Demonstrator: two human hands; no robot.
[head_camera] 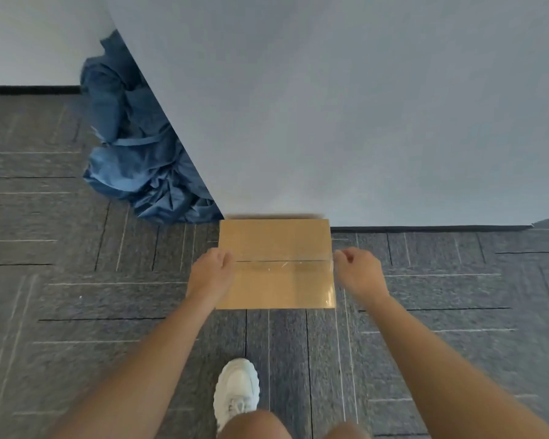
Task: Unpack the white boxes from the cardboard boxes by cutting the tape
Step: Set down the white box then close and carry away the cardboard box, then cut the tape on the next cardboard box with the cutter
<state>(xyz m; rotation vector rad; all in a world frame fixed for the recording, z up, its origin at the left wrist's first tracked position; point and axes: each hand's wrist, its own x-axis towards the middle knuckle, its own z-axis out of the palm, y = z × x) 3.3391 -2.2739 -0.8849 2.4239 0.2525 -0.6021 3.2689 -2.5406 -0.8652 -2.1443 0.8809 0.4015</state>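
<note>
Evidently taking hold of a sealed cardboard box, one hand at each side

Seen from a head-worn camera looking down, a closed cardboard box [276, 242] lies just below the centre of the view, towards 6 o'clock. It sits on grey carpet [61, 296], its far edge against the foot of a pale wall [346, 106] that fills 12 o'clock. A strip of clear tape [282, 265] runs across the lid from 9 o'clock to 3 o'clock, covering the seam between the flaps. It looks uncut.

The left hand [211, 274] is at the box's 9 o'clock edge. Its fingers curl down over that edge, so the tips are hidden. The right hand [358, 270] is at the 3 o'clock edge, next to the end of the tape. Its fingers are curled in and close together; whether they grip the card or only touch it cannot be told, as the picture is blurred.

Hands on opposite sides suggest the box is being steadied, lifted or turned before any cutting. No blade is in view, and no white box shows, so the task seems to be at its start.

A crumpled heap of blue cloth [133, 137] lies against the wall at 10 o'clock. A white shoe [236, 391] shows at 6 o'clock, with bare knees below it
</note>
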